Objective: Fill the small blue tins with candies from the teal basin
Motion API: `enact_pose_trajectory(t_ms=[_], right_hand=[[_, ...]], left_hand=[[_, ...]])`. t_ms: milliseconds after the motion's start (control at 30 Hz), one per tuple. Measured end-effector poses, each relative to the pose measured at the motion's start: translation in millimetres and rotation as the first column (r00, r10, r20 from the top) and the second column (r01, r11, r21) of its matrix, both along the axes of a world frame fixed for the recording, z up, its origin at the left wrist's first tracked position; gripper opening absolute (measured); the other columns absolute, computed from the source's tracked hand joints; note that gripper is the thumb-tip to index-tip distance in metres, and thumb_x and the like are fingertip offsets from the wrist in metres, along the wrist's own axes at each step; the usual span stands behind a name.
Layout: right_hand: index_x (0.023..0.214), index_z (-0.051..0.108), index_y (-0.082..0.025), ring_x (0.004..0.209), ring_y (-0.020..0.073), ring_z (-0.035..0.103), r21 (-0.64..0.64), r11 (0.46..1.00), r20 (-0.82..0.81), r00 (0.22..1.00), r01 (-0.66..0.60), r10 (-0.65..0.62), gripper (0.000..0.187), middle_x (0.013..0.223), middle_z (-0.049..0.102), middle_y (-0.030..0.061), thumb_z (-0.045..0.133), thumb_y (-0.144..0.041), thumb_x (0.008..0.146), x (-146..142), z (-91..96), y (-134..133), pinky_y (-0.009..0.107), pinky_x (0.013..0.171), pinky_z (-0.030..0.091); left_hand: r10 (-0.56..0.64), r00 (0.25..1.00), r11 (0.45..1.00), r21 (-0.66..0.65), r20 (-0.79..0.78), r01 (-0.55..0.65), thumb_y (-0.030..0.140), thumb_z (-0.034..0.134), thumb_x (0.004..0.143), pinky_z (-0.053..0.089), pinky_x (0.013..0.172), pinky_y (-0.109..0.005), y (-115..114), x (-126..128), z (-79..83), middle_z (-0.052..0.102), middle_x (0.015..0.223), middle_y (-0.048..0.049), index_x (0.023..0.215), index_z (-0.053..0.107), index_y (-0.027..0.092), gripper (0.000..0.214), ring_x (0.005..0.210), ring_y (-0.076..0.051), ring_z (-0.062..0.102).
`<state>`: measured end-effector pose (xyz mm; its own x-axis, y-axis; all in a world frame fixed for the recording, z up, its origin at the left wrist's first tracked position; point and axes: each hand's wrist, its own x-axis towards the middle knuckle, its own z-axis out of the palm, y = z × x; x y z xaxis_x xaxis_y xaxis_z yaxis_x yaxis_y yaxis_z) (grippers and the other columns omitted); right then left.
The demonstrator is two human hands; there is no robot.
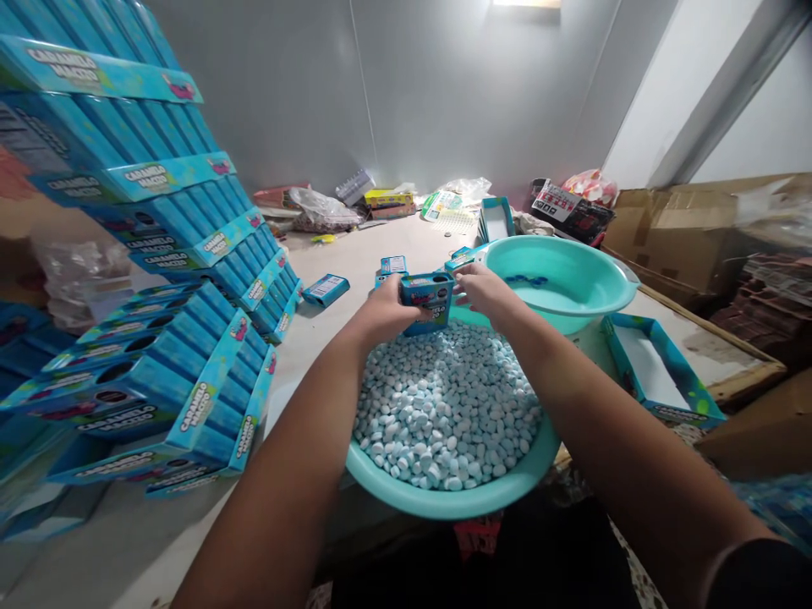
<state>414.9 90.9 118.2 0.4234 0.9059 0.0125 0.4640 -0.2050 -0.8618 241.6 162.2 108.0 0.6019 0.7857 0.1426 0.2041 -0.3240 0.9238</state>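
My left hand grips a blue candy box with an opening in its top. The box is held upright over the far part of a turquoise basin full of pale blue and white round candies. Close to the right side of that box is my right hand, its fingers bent; what they hold, if anything, is hidden. Another blue box lies just beyond the right hand. Behind my left hand is one more blue box.
Stacked blue display trays of candy boxes rise on the left. A single box lies on the table. At right are a second turquoise basin with small dark blue pieces, a shallow blue tray and cardboard boxes.
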Motion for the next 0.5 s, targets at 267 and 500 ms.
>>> enact_pose_trajectory(t_ms=[267, 500], right_hand=[[0.069, 0.065, -0.019, 0.067, 0.0259, 0.060, -0.246, 0.924, 0.406, 0.834, -0.293, 0.373, 0.048, 0.068, 0.064, 0.0116, 0.051, -0.061, 0.088, -68, 12.0, -58, 0.041, 0.063, 0.047], [0.148, 0.043, -0.013, 0.144, 0.0407, 0.032, -0.141, 0.787, 0.700, 0.502, -0.600, 0.508, 0.078, 0.155, 0.040, 0.0182, 0.039, -0.068, 0.093, -109, -20.7, -95, 0.060, 0.114, 0.030]], left_hand=[[0.305, 0.905, 0.952, -0.068, 0.298, -0.299, 0.018, 0.078, 0.055, 0.055, 0.083, -0.038, 9, -3, 2.1, 0.067, 0.092, -0.0029, 0.094, 0.051, 0.020, 0.048, 0.088, -0.022, 0.066], [0.281, 0.916, 0.955, 0.004, 0.287, -0.295, 0.021, 0.078, 0.057, 0.053, 0.080, -0.035, 4, -1, 1.6, 0.066, 0.085, -0.0016, 0.090, 0.050, 0.020, 0.044, 0.082, -0.020, 0.064]])
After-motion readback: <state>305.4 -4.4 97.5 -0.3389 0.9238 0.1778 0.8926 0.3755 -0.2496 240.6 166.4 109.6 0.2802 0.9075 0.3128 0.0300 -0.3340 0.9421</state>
